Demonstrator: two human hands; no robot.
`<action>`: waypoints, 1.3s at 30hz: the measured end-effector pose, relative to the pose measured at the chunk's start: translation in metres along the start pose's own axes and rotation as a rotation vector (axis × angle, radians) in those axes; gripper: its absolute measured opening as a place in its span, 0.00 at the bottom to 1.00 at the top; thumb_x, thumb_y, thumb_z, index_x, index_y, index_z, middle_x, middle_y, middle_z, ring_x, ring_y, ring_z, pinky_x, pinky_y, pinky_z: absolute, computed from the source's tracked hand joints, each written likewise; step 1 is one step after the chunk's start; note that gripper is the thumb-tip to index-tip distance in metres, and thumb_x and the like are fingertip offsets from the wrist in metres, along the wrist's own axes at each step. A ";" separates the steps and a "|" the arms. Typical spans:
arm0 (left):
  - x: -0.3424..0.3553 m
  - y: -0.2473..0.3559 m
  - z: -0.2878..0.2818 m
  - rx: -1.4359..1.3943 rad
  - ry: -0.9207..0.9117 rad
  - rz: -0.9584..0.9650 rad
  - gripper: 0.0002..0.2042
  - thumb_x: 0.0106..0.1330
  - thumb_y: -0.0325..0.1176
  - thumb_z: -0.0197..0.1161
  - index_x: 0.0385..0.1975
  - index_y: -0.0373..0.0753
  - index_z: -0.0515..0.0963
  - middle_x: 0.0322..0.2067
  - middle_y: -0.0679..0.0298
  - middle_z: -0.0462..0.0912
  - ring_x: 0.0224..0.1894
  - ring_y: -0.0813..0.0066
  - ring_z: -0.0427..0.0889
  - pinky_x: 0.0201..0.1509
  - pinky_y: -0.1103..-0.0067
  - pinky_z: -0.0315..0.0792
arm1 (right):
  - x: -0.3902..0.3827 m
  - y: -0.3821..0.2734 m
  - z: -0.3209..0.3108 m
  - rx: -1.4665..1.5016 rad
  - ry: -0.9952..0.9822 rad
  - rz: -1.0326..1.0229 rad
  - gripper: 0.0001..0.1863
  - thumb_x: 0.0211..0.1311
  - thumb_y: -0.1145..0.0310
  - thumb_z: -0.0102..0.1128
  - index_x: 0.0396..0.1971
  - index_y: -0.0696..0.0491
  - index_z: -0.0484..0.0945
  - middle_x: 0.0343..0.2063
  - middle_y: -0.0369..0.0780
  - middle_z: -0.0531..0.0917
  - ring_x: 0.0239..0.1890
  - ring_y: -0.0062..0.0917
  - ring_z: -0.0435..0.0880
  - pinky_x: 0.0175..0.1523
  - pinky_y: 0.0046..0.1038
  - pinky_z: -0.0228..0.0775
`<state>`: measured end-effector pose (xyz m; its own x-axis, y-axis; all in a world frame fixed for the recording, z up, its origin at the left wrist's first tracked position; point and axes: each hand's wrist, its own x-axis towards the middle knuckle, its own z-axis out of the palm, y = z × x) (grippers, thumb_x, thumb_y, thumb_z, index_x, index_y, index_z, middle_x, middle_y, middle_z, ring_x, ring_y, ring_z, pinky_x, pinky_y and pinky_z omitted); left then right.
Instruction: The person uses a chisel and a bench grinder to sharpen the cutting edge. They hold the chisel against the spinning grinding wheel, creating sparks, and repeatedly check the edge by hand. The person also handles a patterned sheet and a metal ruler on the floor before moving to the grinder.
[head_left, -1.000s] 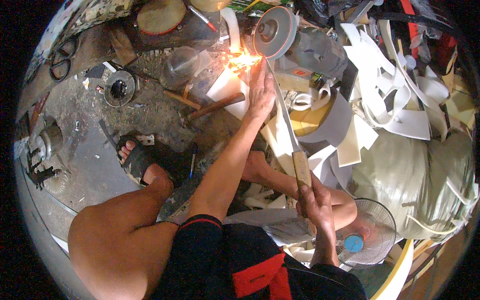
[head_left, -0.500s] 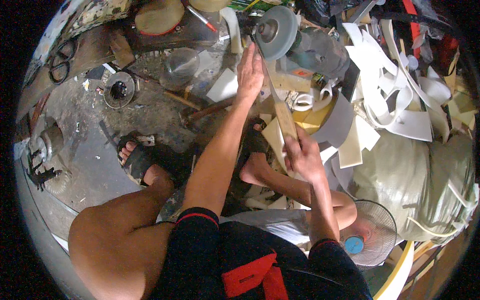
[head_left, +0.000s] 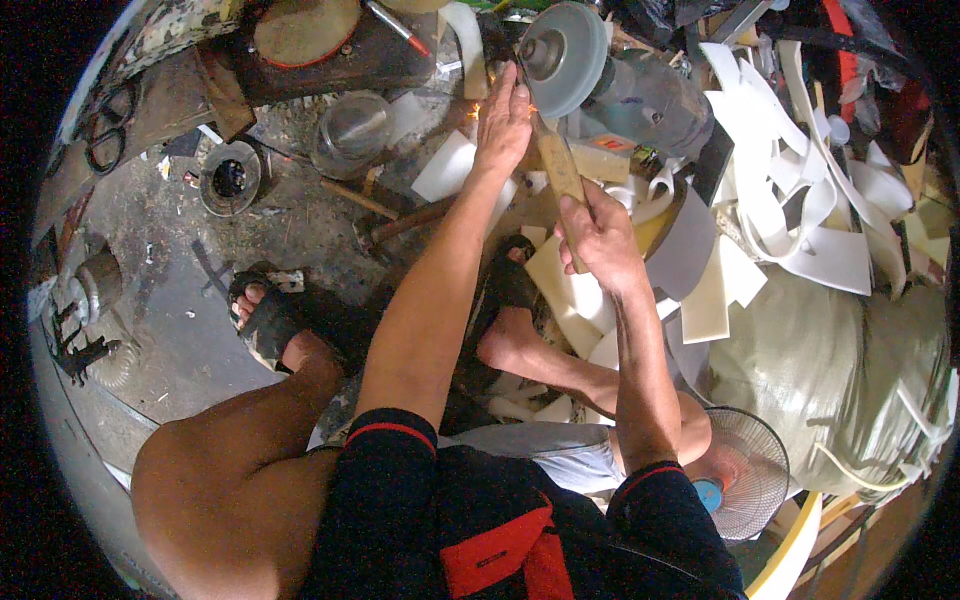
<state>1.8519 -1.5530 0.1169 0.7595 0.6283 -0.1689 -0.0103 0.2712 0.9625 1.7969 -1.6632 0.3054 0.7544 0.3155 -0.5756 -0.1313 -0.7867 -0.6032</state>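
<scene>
Grinding appears underway: right fingers clench the wooden-handled blade, left fingers lie along it (grip unclear), grinding wheel just right of them; next move likely calls for even pressure.

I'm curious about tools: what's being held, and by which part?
The right hand grips a knife-like tool by its tan handle; the left hand seems to press its blade.

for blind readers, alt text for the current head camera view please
A person's right hand grips the tan handle of a metal blade at a grinding wheel, left hand beside the blade; small orange sparks show. White scraps and a fan are to the right.
</scene>
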 end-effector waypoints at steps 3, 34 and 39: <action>0.002 0.001 0.001 0.009 -0.034 -0.002 0.32 0.75 0.55 0.37 0.71 0.38 0.59 0.69 0.49 0.62 0.72 0.50 0.60 0.75 0.66 0.54 | 0.005 0.001 0.000 0.009 0.009 0.007 0.13 0.72 0.65 0.49 0.45 0.60 0.73 0.23 0.37 0.76 0.16 0.18 0.74 0.18 0.25 0.69; -0.023 0.004 0.007 -0.081 -0.070 -0.036 0.31 0.76 0.52 0.38 0.73 0.39 0.55 0.68 0.50 0.63 0.70 0.54 0.61 0.73 0.68 0.54 | -0.107 0.038 -0.006 -0.018 0.074 0.030 0.23 0.74 0.65 0.47 0.65 0.54 0.67 0.22 0.34 0.75 0.15 0.16 0.73 0.19 0.21 0.66; -0.036 0.009 0.010 -0.062 0.003 0.044 0.30 0.75 0.50 0.39 0.71 0.37 0.57 0.62 0.39 0.70 0.64 0.42 0.69 0.69 0.62 0.61 | -0.135 0.047 -0.008 -0.064 0.124 0.002 0.24 0.73 0.66 0.48 0.66 0.55 0.67 0.21 0.34 0.74 0.16 0.16 0.72 0.20 0.21 0.66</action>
<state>1.8311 -1.5806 0.1338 0.7554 0.6428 -0.1270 -0.0846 0.2879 0.9539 1.6942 -1.7470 0.3589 0.8282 0.2495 -0.5019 -0.0944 -0.8205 -0.5638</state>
